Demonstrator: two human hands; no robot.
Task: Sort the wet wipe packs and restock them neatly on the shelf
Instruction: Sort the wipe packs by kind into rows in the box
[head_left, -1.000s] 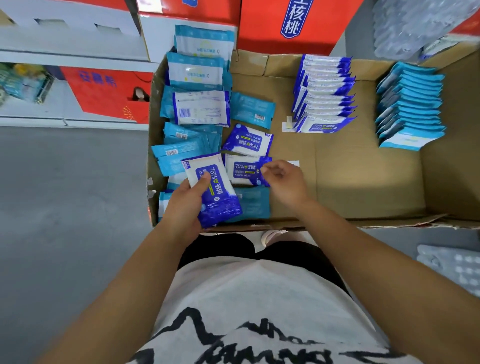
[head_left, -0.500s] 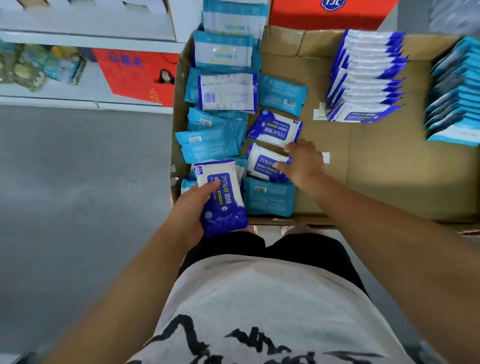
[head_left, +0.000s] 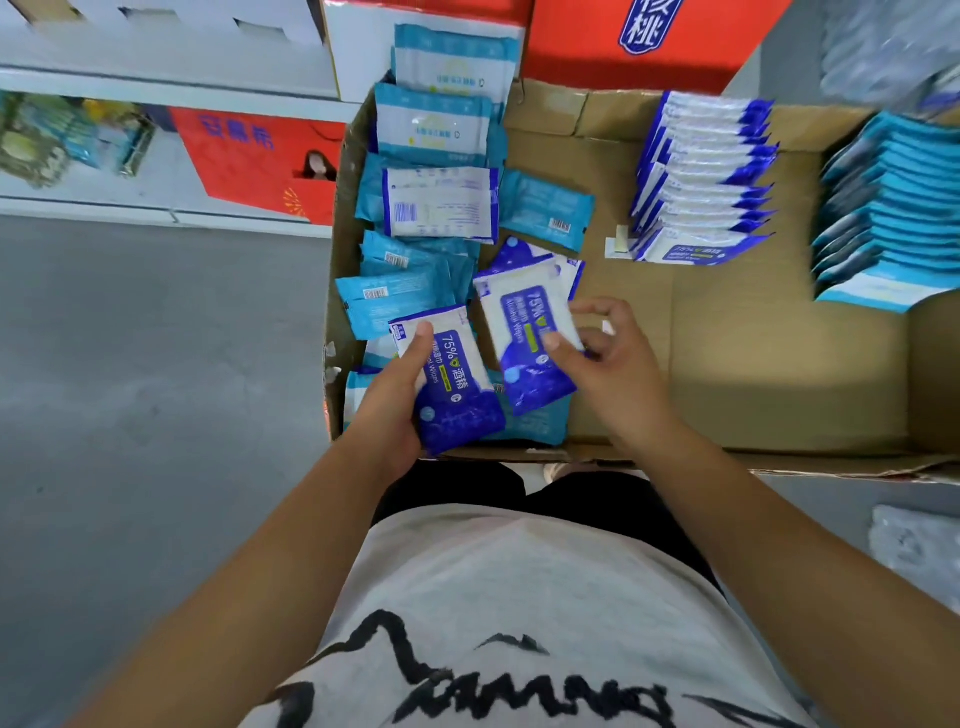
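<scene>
My left hand (head_left: 397, 387) grips a dark-blue 75% alcohol wipe pack (head_left: 451, 382) over the near left corner of a flat cardboard box (head_left: 779, 374). My right hand (head_left: 605, 358) pinches a second dark-blue pack (head_left: 524, 332), lifted and turned lengthwise beside the first. A third dark-blue pack (head_left: 519, 254) lies partly under it. Loose light-blue packs (head_left: 395, 296) are scattered along the box's left side. A neat row of dark-blue packs (head_left: 701, 176) stands at the back middle, and a row of light-blue packs (head_left: 888, 208) at the right.
Larger pale-blue wipe packs (head_left: 436, 124) lie at the box's far left corner. Red cartons (head_left: 623, 36) and a low white shelf (head_left: 130, 93) stand behind the box. Grey floor (head_left: 156, 389) lies to the left. A wrapped bundle (head_left: 914, 545) sits on the floor at the right.
My right hand has picked the dark-blue pack up off the box floor and turned it lengthwise next to the pack in my left hand. The left hand stays put.
</scene>
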